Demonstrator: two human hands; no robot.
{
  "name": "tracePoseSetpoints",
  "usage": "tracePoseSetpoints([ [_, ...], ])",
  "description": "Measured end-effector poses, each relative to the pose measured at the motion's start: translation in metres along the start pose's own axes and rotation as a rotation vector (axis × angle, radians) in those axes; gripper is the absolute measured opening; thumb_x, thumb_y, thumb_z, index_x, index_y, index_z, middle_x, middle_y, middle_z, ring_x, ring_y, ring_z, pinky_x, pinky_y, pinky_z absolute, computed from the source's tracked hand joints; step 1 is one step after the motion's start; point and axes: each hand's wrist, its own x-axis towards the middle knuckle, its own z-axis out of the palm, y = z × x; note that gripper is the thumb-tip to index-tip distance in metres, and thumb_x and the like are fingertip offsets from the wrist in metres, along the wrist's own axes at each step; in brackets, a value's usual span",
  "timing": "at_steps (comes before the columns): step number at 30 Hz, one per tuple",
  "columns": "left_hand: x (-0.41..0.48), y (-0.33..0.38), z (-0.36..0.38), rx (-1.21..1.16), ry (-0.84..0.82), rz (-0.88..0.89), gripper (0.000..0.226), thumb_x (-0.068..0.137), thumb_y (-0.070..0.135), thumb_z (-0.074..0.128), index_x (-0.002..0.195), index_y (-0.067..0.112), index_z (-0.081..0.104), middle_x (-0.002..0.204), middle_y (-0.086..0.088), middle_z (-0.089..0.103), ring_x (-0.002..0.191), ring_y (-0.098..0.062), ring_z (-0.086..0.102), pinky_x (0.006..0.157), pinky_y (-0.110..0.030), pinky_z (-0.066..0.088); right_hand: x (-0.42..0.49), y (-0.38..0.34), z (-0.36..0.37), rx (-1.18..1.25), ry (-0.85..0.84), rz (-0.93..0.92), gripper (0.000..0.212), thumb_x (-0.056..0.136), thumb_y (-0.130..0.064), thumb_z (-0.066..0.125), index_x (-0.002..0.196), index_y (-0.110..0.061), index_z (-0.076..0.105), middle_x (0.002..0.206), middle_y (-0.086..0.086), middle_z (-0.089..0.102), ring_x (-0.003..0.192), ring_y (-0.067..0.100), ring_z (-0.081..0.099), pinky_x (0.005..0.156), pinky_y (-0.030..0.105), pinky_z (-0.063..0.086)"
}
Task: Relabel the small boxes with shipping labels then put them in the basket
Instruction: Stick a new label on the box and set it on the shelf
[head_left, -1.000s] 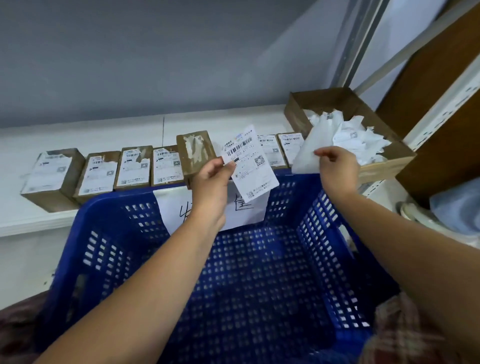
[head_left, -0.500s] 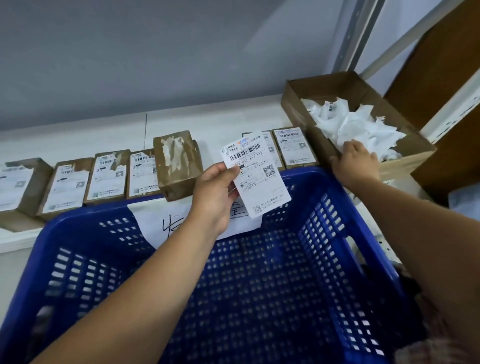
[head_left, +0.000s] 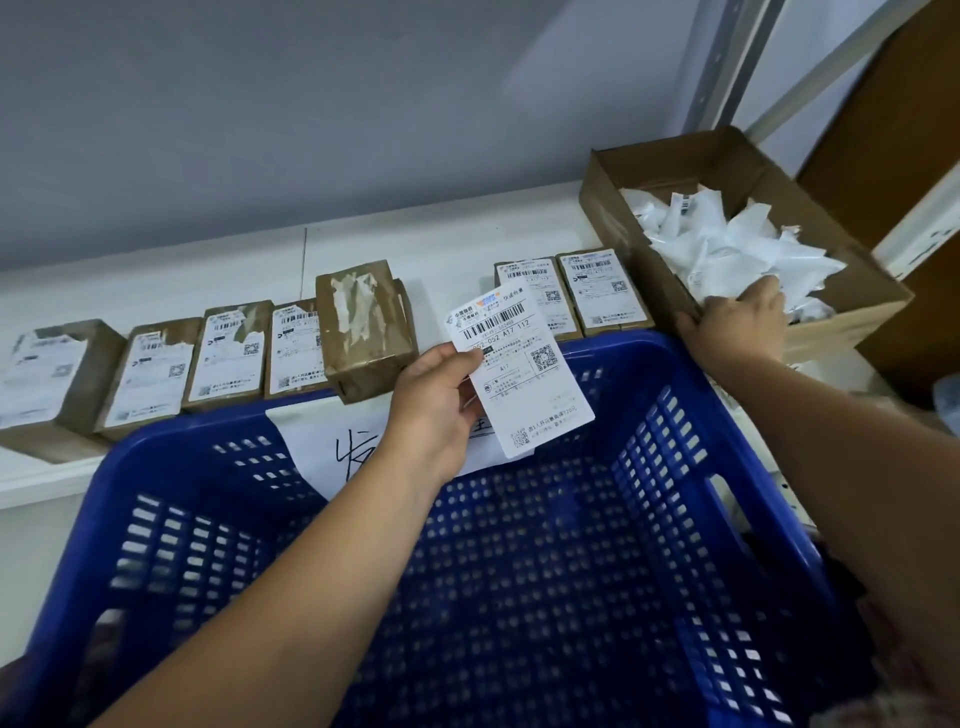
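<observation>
The left hand (head_left: 436, 400) pinches a shipping label (head_left: 524, 374) by its edge — likely keeping the sticky side free — with the bare box (head_left: 363, 327) just beyond it, while the right hand (head_left: 737, 327) rests slack-fingered on the scrap carton (head_left: 613, 228).

Basket (head_left: 171, 519) fills lower frame, nearest the viewer; sheet (head_left: 322, 447) on its far wall. Behind it, worktop (head_left: 441, 239) carries small boxes in a row across mid-frame: four at left (head_left: 150, 374), one propped up at centre (head_left: 363, 327), two right of centre (head_left: 605, 291). Carton (head_left: 660, 171) at upper right, just beside the row, paper scraps (head_left: 727, 244) in it. Left hand (head_left: 436, 395) holds shipping label (head_left: 519, 369) over basket's far rim, before the row's gap. Right hand (head_left: 737, 327) lies over carton's near wall, fingers (head_left: 763, 293) reaching the scraps.
</observation>
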Motion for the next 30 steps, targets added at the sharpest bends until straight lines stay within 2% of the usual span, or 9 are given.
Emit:
tracePoseSetpoints([
  [4, -0.004, -0.001, -0.001, 0.021, -0.003, -0.015, 0.019, 0.093, 0.0, 0.052, 0.081, 0.011, 0.062, 0.073, 0.0, 0.073, 0.067, -0.012, 0.067, 0.057, -0.022, 0.052, -0.003, -0.002, -0.007, -0.122, -0.043, -0.035, 0.049, 0.098, -0.047, 0.044, 0.123, -0.009, 0.063, 0.129, 0.017, 0.042, 0.122, 0.037, 0.037, 0.102, 0.048, 0.03],
  [10, -0.009, -0.001, -0.001, 0.097, 0.009, -0.01, 0.019, 0.093, 0.001, 0.053, 0.082, 0.014, 0.061, 0.072, 0.004, 0.073, 0.07, -0.012, 0.067, 0.065, -0.027, 0.054, -0.012, -0.005, -0.014, 0.125, 0.077, -0.04, 0.056, 0.097, -0.045, 0.046, 0.145, -0.019, 0.032, 0.139, 0.018, 0.047, 0.129, 0.041, 0.034, 0.104, 0.052, 0.026],
  [14, -0.014, -0.001, 0.0, 0.102, 0.023, 0.008, 0.018, 0.093, 0.001, 0.053, 0.083, 0.013, 0.062, 0.078, 0.0, 0.073, 0.076, -0.016, 0.067, 0.08, -0.038, 0.053, -0.018, -0.019, -0.023, 0.223, 0.244, -0.068, 0.045, 0.096, -0.031, 0.05, 0.137, -0.015, 0.047, 0.133, 0.02, 0.045, 0.125, 0.039, 0.036, 0.102, 0.048, 0.027],
  [17, -0.018, 0.004, 0.001, 0.113, 0.021, 0.037, 0.015, 0.093, 0.0, 0.053, 0.09, 0.012, 0.063, 0.084, -0.002, 0.073, 0.075, -0.014, 0.068, 0.074, -0.031, 0.056, -0.023, -0.036, -0.035, 0.354, 0.295, -0.146, 0.031, 0.095, -0.021, 0.05, 0.121, -0.01, 0.062, 0.12, 0.019, 0.055, 0.115, 0.037, 0.046, 0.094, 0.042, 0.034],
  [19, -0.022, 0.011, 0.001, 0.124, 0.044, 0.075, 0.013, 0.093, 0.001, 0.054, 0.093, 0.011, 0.062, 0.086, -0.002, 0.072, 0.076, -0.015, 0.068, 0.069, -0.029, 0.056, -0.032, -0.055, -0.052, 0.635, 0.132, -0.154, 0.025, 0.098, -0.022, 0.049, 0.111, -0.008, 0.066, 0.107, 0.013, 0.066, 0.095, 0.027, 0.059, 0.079, 0.029, 0.043],
  [21, -0.025, 0.02, 0.001, 0.143, 0.085, 0.126, 0.013, 0.093, 0.001, 0.054, 0.092, 0.011, 0.062, 0.087, -0.002, 0.071, 0.084, -0.019, 0.067, 0.072, -0.031, 0.055, -0.049, -0.078, -0.073, 0.974, -0.141, -0.119, 0.027, 0.101, -0.032, 0.048, 0.105, -0.012, 0.067, 0.094, 0.006, 0.071, 0.076, 0.015, 0.062, 0.07, 0.023, 0.046],
  [25, -0.029, 0.042, -0.004, 0.136, 0.146, 0.218, 0.017, 0.093, 0.001, 0.055, 0.086, 0.015, 0.062, 0.093, -0.002, 0.07, 0.1, -0.026, 0.066, 0.081, -0.04, 0.056, -0.085, -0.116, -0.099, 1.221, -0.635, -0.182, 0.044, 0.097, -0.051, 0.047, 0.105, -0.012, 0.067, 0.094, 0.004, 0.074, 0.084, 0.018, 0.07, 0.074, 0.028, 0.054],
  [27, -0.028, 0.052, -0.009, 0.144, 0.168, 0.239, 0.017, 0.092, 0.001, 0.056, 0.085, 0.016, 0.062, 0.097, -0.004, 0.071, 0.101, -0.028, 0.066, 0.09, -0.049, 0.052, -0.097, -0.13, -0.102, 1.274, -0.736, -0.213, 0.037, 0.097, -0.042, 0.054, 0.106, -0.01, 0.068, 0.097, 0.005, 0.075, 0.087, 0.021, 0.072, 0.069, 0.03, 0.056],
  [30, -0.024, 0.063, -0.022, 0.175, 0.202, 0.257, 0.02, 0.09, 0.003, 0.059, 0.08, 0.019, 0.064, 0.1, -0.006, 0.072, 0.101, -0.029, 0.066, 0.095, -0.052, 0.049, -0.11, -0.151, -0.105, 1.339, -0.705, -0.178, 0.009, 0.094, -0.016, 0.062, 0.092, -0.007, 0.066, 0.092, 0.008, 0.074, 0.079, 0.021, 0.071, 0.059, 0.028, 0.056],
])
